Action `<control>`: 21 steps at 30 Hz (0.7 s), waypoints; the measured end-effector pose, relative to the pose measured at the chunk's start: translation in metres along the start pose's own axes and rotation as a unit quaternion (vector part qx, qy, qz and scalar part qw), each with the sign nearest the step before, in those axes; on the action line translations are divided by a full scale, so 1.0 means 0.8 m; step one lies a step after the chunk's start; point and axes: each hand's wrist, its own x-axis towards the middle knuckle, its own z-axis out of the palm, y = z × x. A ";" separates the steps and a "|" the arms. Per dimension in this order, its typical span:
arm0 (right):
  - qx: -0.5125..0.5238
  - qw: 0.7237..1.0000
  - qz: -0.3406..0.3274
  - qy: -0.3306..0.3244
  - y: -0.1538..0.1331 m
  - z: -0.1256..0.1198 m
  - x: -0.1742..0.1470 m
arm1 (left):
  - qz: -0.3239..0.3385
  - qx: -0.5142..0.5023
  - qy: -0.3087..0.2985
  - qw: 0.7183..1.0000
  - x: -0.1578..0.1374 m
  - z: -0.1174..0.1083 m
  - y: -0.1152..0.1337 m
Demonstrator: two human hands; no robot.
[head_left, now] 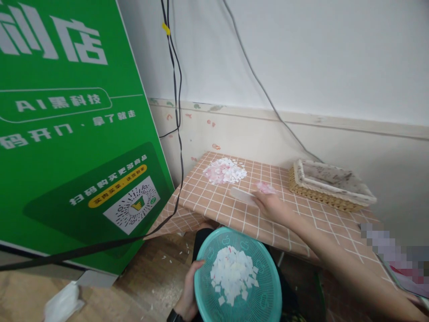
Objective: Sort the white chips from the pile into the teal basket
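Note:
In the head view, my left hand [190,288] grips the left rim of a teal plastic basket [272,281], which rests at my lap. Inside the basket lies a heap of small white paper-like squares [232,270], a few with pink marks. My right hand [270,206] reaches over the table, closed on the end of a flat whitish strip [240,195]. Just behind that hand is a small pile of pink bits [266,187]. Farther left on the table is a larger heap of white and pink pieces [225,171].
A checked brown cloth covers the table [208,199]. At its back right stands a cloth-lined wicker basket [321,194]. A green panel [77,170] fills the left side, with a black cable [179,161] hanging before it. A white bag [63,302] lies on the floor.

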 end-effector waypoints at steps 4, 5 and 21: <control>0.091 0.982 0.131 0.100 0.023 0.003 0.024 | -0.014 0.000 -0.012 1.000 0.010 0.008 0.007; 0.109 0.976 0.157 0.106 0.026 0.007 0.027 | -0.017 0.001 -0.010 1.000 0.013 0.010 0.009; 0.042 0.954 0.254 0.155 0.077 0.010 0.046 | -0.058 -0.003 -0.016 0.998 0.023 0.014 0.027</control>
